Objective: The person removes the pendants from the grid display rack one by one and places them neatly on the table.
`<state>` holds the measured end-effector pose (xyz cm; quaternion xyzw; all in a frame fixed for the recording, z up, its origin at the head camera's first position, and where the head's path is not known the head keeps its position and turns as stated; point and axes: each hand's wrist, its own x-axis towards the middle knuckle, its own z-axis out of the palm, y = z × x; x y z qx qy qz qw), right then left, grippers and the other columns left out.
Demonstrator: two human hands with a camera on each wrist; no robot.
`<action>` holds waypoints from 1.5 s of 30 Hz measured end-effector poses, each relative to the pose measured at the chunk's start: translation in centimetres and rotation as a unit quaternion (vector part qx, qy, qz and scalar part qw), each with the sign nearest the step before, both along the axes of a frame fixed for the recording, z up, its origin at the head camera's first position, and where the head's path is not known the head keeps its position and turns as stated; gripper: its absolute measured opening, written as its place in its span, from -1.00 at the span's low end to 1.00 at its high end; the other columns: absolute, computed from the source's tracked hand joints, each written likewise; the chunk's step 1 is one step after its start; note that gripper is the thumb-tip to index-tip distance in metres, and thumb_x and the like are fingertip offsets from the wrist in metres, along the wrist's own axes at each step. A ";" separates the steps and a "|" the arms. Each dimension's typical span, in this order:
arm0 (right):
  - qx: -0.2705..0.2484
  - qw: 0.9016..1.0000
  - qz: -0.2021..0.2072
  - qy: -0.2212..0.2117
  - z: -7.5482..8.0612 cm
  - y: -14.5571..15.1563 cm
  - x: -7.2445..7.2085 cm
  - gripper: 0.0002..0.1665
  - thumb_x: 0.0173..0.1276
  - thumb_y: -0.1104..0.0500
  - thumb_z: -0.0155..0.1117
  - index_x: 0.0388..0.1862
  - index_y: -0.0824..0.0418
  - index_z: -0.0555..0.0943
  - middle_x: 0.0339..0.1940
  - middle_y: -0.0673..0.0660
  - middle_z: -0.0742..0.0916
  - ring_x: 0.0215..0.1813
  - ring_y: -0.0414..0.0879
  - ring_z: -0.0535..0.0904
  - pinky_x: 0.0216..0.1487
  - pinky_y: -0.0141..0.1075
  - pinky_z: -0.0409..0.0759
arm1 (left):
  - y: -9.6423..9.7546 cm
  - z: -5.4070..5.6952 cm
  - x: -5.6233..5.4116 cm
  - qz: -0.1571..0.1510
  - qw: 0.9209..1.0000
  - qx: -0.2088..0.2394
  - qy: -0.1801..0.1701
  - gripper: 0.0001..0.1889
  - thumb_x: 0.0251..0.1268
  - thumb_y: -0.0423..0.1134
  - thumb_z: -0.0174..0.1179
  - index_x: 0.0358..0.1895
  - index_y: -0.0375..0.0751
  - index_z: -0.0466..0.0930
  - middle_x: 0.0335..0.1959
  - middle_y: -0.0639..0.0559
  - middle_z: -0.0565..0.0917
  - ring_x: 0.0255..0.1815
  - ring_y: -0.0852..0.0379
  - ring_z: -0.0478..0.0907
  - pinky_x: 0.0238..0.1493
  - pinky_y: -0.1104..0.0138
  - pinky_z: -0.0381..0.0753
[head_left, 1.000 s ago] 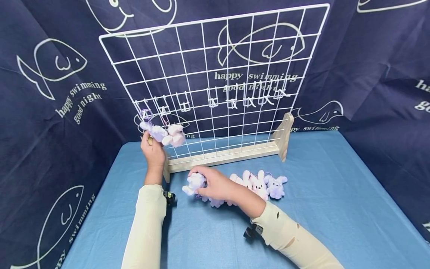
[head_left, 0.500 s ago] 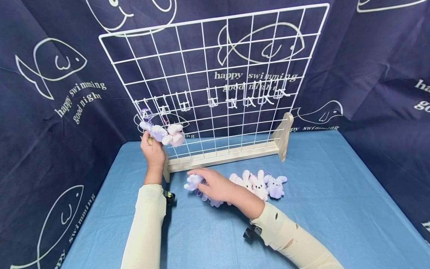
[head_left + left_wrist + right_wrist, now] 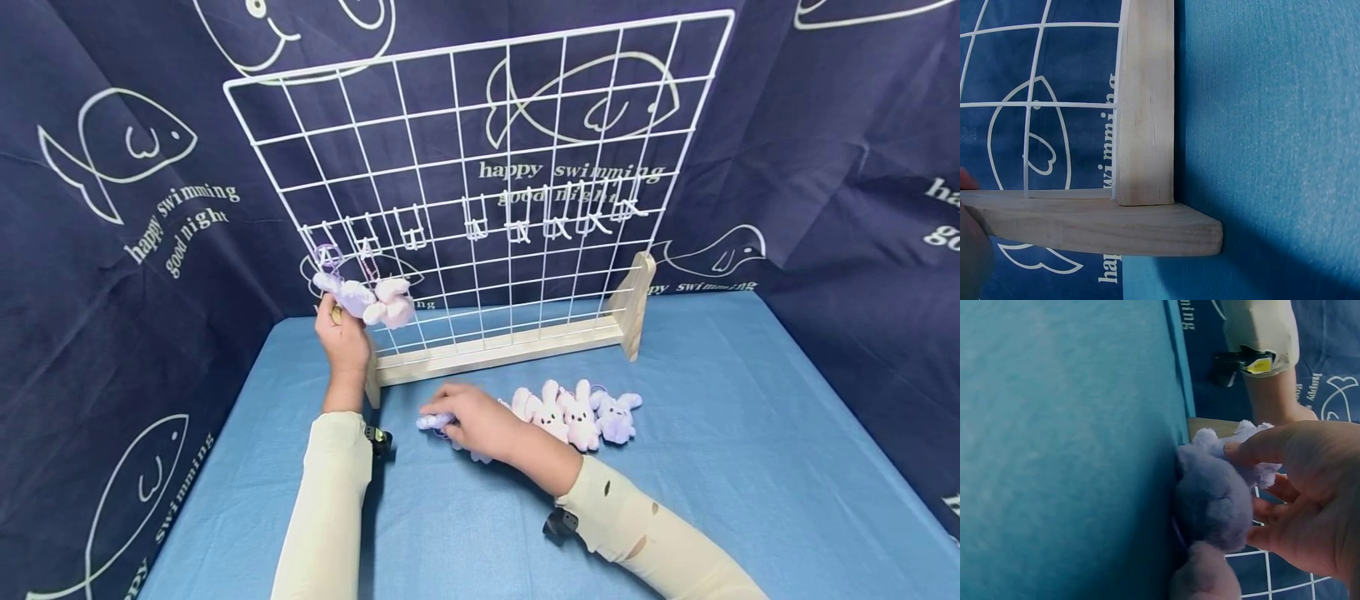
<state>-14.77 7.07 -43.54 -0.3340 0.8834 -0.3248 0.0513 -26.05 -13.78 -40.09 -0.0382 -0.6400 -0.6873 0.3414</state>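
Observation:
My left hand (image 3: 343,337) grips the top of the wooden end support (image 3: 1097,225) at the left of a white wire grid rack (image 3: 480,158). Just above that hand hang a purple plush bunny keychain (image 3: 354,297) and a pink plush bunny keychain (image 3: 391,305), both on hooks. Low over the blue table, my right hand (image 3: 483,423) pinches another purple plush bunny (image 3: 435,422) between thumb and fingers. In the right wrist view, a purple plush (image 3: 1213,500) and a pink plush (image 3: 1207,575) lie beside that hand, which partly covers them in the head view.
Several white hooks (image 3: 517,232) line the grid. Pink bunnies (image 3: 550,417) and a purple bunny (image 3: 617,417) lie in a row right of my right hand. The rack's wooden base (image 3: 502,350) crosses the table (image 3: 480,533). Dark printed cloth (image 3: 825,167) surrounds it.
My right hand has lowered the purple bunny toward the table, and the bunny has tipped flatter. My left hand has kept its place on the support.

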 end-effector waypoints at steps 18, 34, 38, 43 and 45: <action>0.050 0.998 0.026 -0.020 -0.7 0.0 0.5 -0.38 0.07 0.34 0.33 0.18 0.04 0.74 0.19 0.04 0.66 0.28 -0.05 0.52 0.30 -0.22 0.56 | -0.2 -0.5 -0.4 0.013 1.000 -0.011 -0.004 -0.80 0.54 -0.44 0.01 -0.07 -0.49 0.62 -0.54 0.31 0.50 -0.61 0.34 0.40 -0.52 0.55 0.43; -0.085 0.995 -0.051 0.000 0.4 -0.8 -0.2 -0.50 0.34 0.28 0.24 0.27 0.14 0.67 0.28 0.12 0.65 0.42 0.04 0.48 0.45 0.00 0.55 | 0.0 -0.9 -1.0 0.030 0.999 -0.016 0.000 -0.77 0.51 -0.47 0.02 -0.05 -0.67 0.54 -0.50 0.37 0.54 -0.60 0.43 0.39 -0.51 0.59 0.41; -0.116 0.990 -0.073 0.024 1.3 -1.1 -0.6 -0.32 0.32 0.23 0.25 0.46 0.09 0.54 0.52 0.14 0.51 0.64 0.13 0.27 0.61 0.16 0.37 | -0.2 -1.3 -1.3 0.031 0.999 -0.012 -0.008 -0.79 0.53 -0.45 0.03 -0.05 -0.59 0.58 -0.53 0.34 0.53 -0.61 0.42 0.40 -0.52 0.57 0.42; -0.113 0.987 -0.093 0.065 2.9 -1.7 -1.0 -0.10 0.29 0.15 0.28 0.64 -0.08 0.33 0.76 0.13 0.15 0.80 0.21 -0.13 0.69 0.37 0.05 | -0.4 -1.8 -1.8 0.034 0.999 -0.014 -0.009 -0.80 0.54 -0.45 0.03 -0.06 -0.59 0.58 -0.54 0.35 0.53 -0.62 0.41 0.40 -0.53 0.57 0.42; -0.110 0.987 -0.092 0.077 3.6 -1.9 -1.1 -0.04 0.27 0.13 0.31 0.67 -0.14 0.28 0.79 0.14 0.04 0.81 0.20 -0.22 0.68 0.41 0.00 | -0.4 -1.6 -1.7 0.037 0.999 -0.016 -0.004 -0.79 0.54 -0.46 0.03 -0.06 -0.64 0.55 -0.53 0.37 0.53 -0.61 0.43 0.40 -0.52 0.58 0.43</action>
